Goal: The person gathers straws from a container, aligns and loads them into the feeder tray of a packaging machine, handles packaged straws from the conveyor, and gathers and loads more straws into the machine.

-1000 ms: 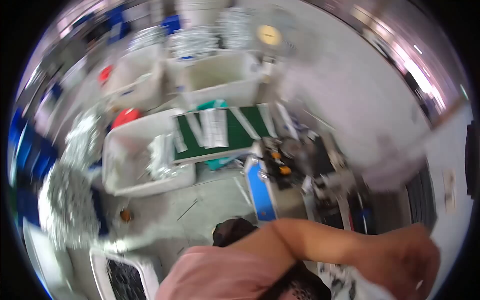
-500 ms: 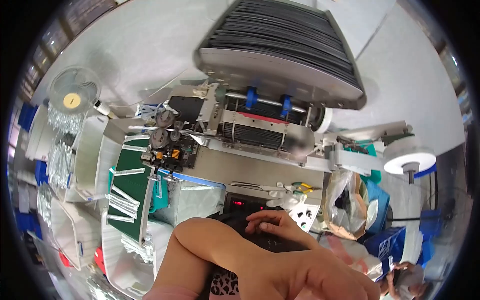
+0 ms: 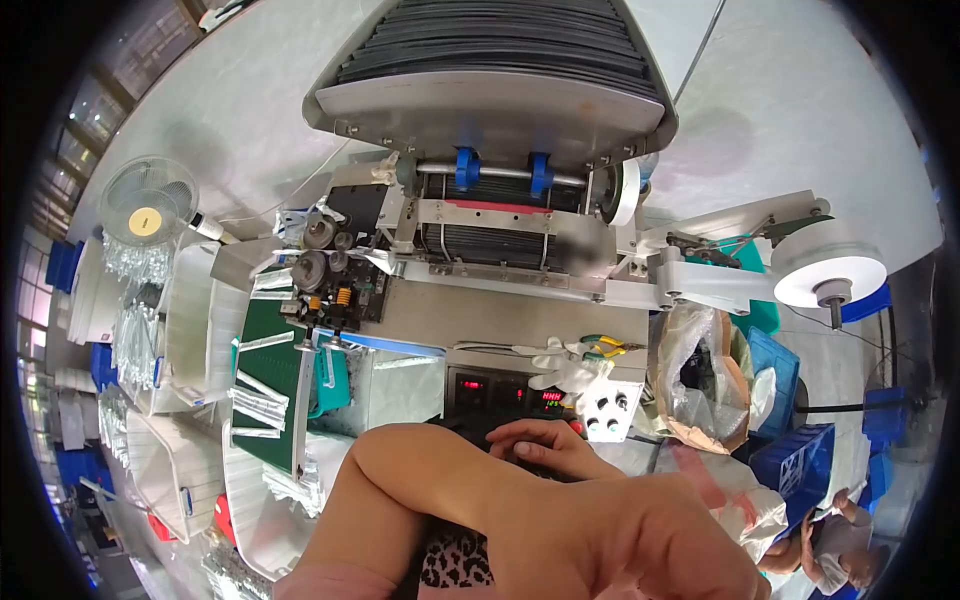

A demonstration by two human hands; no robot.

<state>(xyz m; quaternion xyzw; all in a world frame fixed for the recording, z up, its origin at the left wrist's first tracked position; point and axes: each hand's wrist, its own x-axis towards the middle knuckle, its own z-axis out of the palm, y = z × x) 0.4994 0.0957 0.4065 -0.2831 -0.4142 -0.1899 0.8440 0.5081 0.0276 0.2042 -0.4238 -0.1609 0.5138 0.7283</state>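
Keeping arms [image 3: 430, 475] crossed, hands [image 3: 665, 545] bare, red-lit display [image 3: 550, 397] now more exposed

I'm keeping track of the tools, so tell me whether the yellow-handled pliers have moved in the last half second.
No. Measured against the white button panel, the pliers sit in the same place; the whole view has shifted.

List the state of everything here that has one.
Left hand: curled, palm hidden.
Right hand: fingers loosely bent, nothing visible in it.
Control displays: lit.
Metal tray: loaded with black strips.
Green conveyor: bearing silvery strips.
Cardboard box: open.
White gloves: lying unworn.
Fan: running or stopped, cannot tell.
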